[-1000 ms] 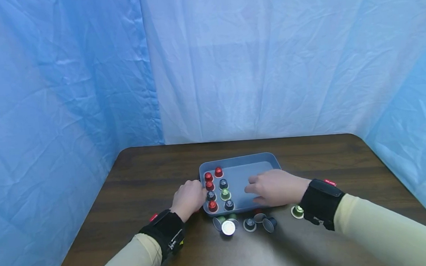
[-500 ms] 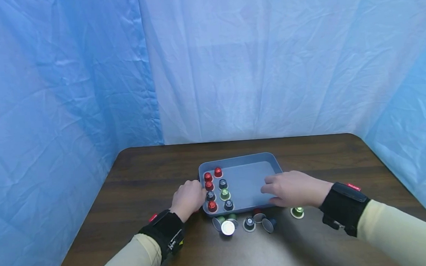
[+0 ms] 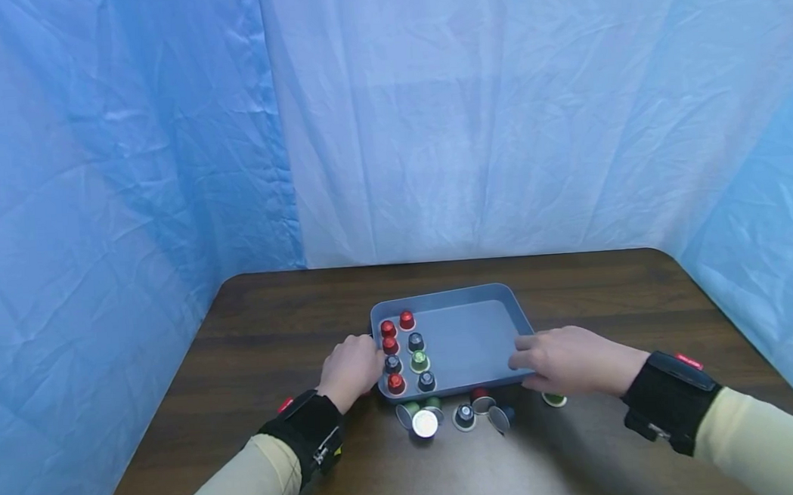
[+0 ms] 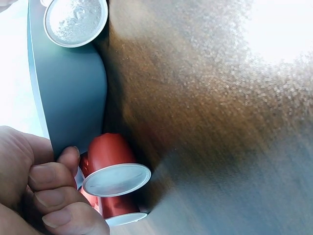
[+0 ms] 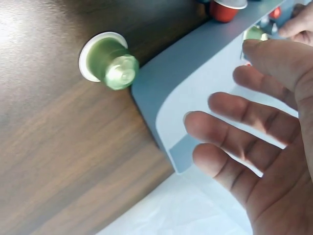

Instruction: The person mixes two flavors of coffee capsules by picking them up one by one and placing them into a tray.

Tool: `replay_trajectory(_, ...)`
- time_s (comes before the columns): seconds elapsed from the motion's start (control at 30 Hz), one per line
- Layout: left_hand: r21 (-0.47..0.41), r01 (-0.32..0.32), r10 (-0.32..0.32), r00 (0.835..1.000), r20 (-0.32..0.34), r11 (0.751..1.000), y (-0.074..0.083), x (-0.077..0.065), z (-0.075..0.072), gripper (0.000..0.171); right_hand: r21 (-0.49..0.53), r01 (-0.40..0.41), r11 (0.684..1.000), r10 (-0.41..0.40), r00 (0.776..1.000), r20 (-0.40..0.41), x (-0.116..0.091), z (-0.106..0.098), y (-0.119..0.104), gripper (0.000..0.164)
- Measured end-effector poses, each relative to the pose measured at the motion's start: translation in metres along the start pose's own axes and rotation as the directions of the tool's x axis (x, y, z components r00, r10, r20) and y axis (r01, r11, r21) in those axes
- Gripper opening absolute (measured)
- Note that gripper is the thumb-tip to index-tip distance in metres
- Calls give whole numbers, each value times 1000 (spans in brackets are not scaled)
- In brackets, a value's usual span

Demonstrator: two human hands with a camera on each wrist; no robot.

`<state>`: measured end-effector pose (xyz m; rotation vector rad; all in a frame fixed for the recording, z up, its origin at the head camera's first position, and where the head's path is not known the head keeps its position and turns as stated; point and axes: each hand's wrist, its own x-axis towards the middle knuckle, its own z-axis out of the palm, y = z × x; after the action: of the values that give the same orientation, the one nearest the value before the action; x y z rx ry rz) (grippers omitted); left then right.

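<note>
A grey-blue tray (image 3: 473, 334) lies on the table, with coffee capsules standing in two columns along its left side. Among them are red capsules (image 3: 396, 384), dark blue ones (image 3: 427, 381) and a green one (image 3: 419, 361). My left hand (image 3: 354, 367) grips the tray's left edge with curled fingers; beside those fingers, red capsules (image 4: 110, 152) lie outside the tray in the left wrist view. Over the tray's right edge hovers my right hand (image 3: 570, 359), fingers apart and holding nothing. Near the tray's corner, a green capsule (image 5: 105, 61) stands on the table in the right wrist view.
Several loose capsules lie in front of the tray, including one with its silver lid up (image 3: 425, 424), an upright dark one (image 3: 464, 417) and a tipped dark one (image 3: 499, 419). Blue sheets (image 3: 471, 122) hang behind the brown table (image 3: 291, 299) and at its sides.
My right hand has moved right and towards me, from over the tray's middle to its right edge, now partly covering the loose green capsule. My left hand stays at the tray's left edge.
</note>
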<state>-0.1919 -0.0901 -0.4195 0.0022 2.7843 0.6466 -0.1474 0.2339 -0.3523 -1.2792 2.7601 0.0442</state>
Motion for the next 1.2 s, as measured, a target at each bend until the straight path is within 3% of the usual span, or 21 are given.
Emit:
replay_trajectory(0.2,2,-6,6,1000,-3,1000,1,0,0,26,-16,-3,1000,3,1000,3,-9,6,4,23)
replay_trajectory(0.67,5,6,-6,1000,-5,1000,2,0,-1,26,55,-69,996,65,995,75,-23,24,10,16)
replay_trajectory(1.2,2,-3,3,1000,-10,1000,1,-1,0,26,115,-73,991,68,997,47,-34,39,13,18)
